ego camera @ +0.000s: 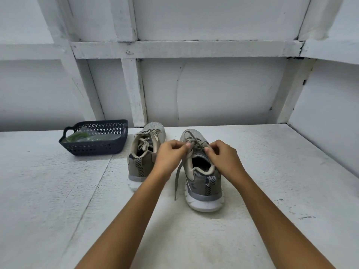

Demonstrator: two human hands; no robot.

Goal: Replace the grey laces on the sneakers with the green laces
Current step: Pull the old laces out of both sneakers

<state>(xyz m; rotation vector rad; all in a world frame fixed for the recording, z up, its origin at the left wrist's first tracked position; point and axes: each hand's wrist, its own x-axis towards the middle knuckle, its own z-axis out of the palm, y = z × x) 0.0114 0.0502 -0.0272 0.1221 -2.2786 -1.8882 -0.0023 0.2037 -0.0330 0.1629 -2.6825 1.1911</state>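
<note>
1. Dark blue perforated plastic basket (pixel 97 148) sits far left on the white painted counter (pixel 291 171), well apart from the work. It holds the green laces (pixel 77 136) in what looks like a clear bag. Judgement: parked there as stock for the relacing step, not yet needed.
2. Left grey mesh sneaker with white sole (pixel 144 152) stands just right of the basket, heel toward the person, bow intact. Untouched.
3. Left hand (pixel 171 154): fingers curled, thumb and fingertips pinching the grey flat lace (pixel 178 177) near the top eyelets of the other shoe. One loose end hangs down the shoe's left side to the counter.
4. Right grey mesh sneaker (pixel 204 183) stands heel toward the person, so tongue and knot face both hands. Judgement: bow is being undone; early stage.
5. Right hand (pixel 223 158): fingers curled, pinching the same lace on the opposite side of the knot. Exact strand under the fingers can't be made out.
</note>
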